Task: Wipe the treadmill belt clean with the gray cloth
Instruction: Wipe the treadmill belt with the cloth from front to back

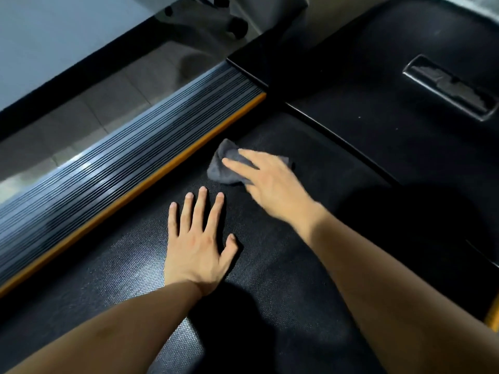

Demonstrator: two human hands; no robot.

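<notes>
The black textured treadmill belt (pixel 270 279) fills the lower middle of the head view. A crumpled gray cloth (pixel 221 168) lies on the belt near its front left corner. My right hand (pixel 270 184) presses flat on the cloth, its fingers spread over it and slightly blurred. My left hand (pixel 197 238) rests flat on the belt just behind the cloth, fingers apart, holding nothing.
A ribbed side rail (pixel 121 157) with an orange strip (pixel 151 182) runs along the belt's left edge. The black motor hood (pixel 391 85) with a worn label (pixel 448 89) rises ahead on the right. Grey tiled floor (pixel 81 114) lies to the left.
</notes>
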